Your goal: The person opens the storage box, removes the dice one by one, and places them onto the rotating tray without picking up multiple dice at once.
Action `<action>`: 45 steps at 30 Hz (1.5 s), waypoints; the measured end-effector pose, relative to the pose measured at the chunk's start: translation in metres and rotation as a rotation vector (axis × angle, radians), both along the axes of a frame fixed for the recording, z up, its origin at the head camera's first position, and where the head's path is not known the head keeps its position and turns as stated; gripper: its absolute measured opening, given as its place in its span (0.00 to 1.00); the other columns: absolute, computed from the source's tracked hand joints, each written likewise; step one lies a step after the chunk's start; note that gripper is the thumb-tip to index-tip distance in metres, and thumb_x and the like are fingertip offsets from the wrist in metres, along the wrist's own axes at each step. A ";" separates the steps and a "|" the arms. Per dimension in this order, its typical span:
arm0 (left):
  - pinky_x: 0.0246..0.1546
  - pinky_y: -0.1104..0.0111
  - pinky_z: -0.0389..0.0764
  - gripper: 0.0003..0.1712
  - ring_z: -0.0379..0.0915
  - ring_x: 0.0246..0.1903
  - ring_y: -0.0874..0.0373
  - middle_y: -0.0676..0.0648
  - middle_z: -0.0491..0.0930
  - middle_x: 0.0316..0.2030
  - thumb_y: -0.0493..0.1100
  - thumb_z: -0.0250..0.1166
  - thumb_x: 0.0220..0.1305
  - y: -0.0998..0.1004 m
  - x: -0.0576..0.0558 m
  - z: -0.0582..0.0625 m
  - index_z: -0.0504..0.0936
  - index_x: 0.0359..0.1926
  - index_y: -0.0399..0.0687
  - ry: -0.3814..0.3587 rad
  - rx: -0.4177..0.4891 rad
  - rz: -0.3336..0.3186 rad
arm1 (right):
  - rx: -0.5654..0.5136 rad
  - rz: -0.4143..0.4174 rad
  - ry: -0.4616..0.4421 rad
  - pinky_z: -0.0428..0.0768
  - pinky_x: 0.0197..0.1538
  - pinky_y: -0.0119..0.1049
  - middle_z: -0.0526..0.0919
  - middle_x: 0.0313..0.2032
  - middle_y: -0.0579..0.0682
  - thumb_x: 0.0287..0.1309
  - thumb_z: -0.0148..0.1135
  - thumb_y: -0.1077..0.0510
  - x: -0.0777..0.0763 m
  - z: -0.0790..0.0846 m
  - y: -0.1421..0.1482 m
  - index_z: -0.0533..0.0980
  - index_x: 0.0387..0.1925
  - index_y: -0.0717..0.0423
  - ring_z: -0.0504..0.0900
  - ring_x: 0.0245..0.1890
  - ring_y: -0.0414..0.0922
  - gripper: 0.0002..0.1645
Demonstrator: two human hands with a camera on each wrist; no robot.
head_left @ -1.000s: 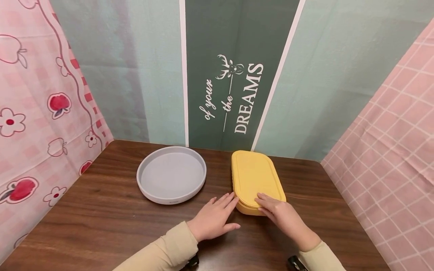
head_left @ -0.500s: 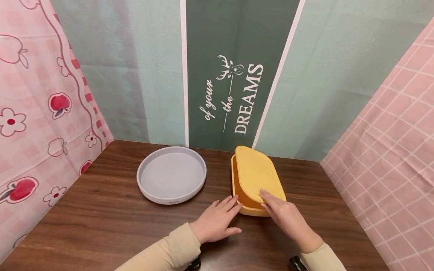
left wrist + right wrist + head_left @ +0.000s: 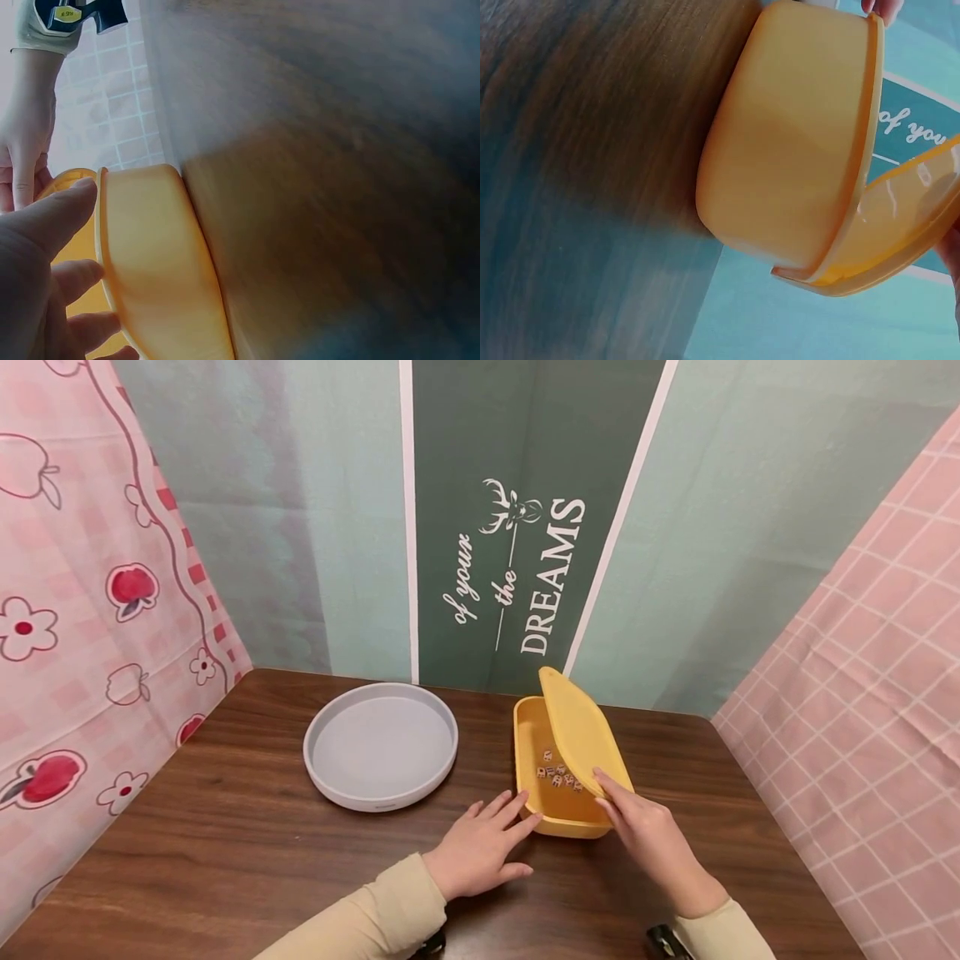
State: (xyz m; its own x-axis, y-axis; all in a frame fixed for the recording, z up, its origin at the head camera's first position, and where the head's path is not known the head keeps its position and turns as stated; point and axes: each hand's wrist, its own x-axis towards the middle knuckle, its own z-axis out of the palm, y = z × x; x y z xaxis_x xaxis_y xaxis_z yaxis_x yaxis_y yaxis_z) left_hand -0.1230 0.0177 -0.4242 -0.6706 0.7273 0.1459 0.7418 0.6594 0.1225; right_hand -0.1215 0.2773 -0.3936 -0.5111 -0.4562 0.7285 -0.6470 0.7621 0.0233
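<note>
On the right side of the table stands a yellow rectangular box (image 3: 572, 828). Its yellow lid (image 3: 583, 727) is tilted up on the left side, while its right edge stays near the box's right rim. My right hand (image 3: 651, 831) pinches the lid at its near end. My left hand (image 3: 476, 847) has its fingers spread, with fingertips resting on the box's near left rim; the left wrist view shows these fingers (image 3: 79, 279) at the rim. Several small white dice (image 3: 557, 782) with dark markings lie on the box floor. The lid hides the box's right part.
A round grey tray (image 3: 378, 747) with a low rim stands left of the box on the dark wooden table (image 3: 225, 835). A green cloth (image 3: 360, 527) hangs behind the table. Patterned pink cloths (image 3: 855, 693) hang at both sides.
The lid lay flat on the box one second ago. My right hand has raised its left side and moved slightly right, bringing the dice into view. My left hand has barely moved.
</note>
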 end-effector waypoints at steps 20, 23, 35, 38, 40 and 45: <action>0.57 0.51 0.65 0.36 0.49 0.68 0.51 0.48 0.54 0.70 0.65 0.52 0.63 0.002 -0.001 0.003 0.60 0.69 0.61 -0.040 -0.029 0.010 | -0.345 -0.041 -0.050 0.67 0.49 0.16 0.82 0.40 0.63 0.38 0.68 0.76 0.000 -0.006 0.015 0.77 0.46 0.70 0.71 0.49 0.22 0.26; 0.57 0.51 0.65 0.36 0.49 0.68 0.51 0.48 0.54 0.70 0.64 0.52 0.63 0.002 -0.001 0.004 0.60 0.69 0.61 -0.045 -0.028 0.009 | -0.405 -0.039 -0.029 0.69 0.45 0.16 0.82 0.37 0.65 0.41 0.67 0.76 0.000 -0.008 0.018 0.77 0.45 0.72 0.70 0.47 0.19 0.23; 0.57 0.51 0.65 0.36 0.50 0.68 0.51 0.47 0.54 0.70 0.63 0.53 0.63 0.002 -0.002 0.005 0.60 0.69 0.60 -0.057 -0.025 0.001 | -0.570 -0.063 -0.030 0.71 0.37 0.14 0.81 0.30 0.68 0.42 0.62 0.82 -0.001 -0.011 0.024 0.76 0.44 0.77 0.74 0.37 0.20 0.21; 0.57 0.51 0.65 0.36 0.50 0.68 0.51 0.48 0.54 0.70 0.63 0.53 0.63 0.003 -0.002 0.006 0.60 0.69 0.60 -0.062 -0.026 0.002 | -0.628 -0.103 -0.058 0.71 0.37 0.14 0.84 0.33 0.55 0.46 0.60 0.80 0.002 -0.011 0.024 0.76 0.44 0.76 0.75 0.36 0.20 0.19; 0.57 0.51 0.65 0.36 0.49 0.68 0.51 0.48 0.54 0.70 0.63 0.53 0.63 0.003 -0.002 0.007 0.60 0.69 0.60 -0.068 -0.028 0.003 | -0.677 -0.145 -0.083 0.71 0.38 0.14 0.83 0.37 0.41 0.53 0.59 0.75 0.003 -0.012 0.025 0.76 0.46 0.74 0.76 0.36 0.21 0.16; 0.58 0.51 0.64 0.35 0.49 0.68 0.51 0.48 0.53 0.70 0.63 0.53 0.64 0.003 -0.002 0.007 0.60 0.69 0.61 -0.081 -0.032 0.001 | -0.800 -0.235 -0.151 0.70 0.39 0.13 0.76 0.38 0.21 0.61 0.56 0.66 0.006 -0.012 0.028 0.75 0.49 0.73 0.77 0.36 0.23 0.16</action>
State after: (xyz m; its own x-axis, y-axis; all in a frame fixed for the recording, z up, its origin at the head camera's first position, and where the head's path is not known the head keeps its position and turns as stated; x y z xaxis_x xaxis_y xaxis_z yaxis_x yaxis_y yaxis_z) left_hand -0.1253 0.0205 -0.4171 -0.6803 0.7297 0.0680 0.7294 0.6650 0.1607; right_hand -0.1158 0.3056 -0.4057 -0.6462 0.2979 0.7026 -0.4225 0.6270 -0.6545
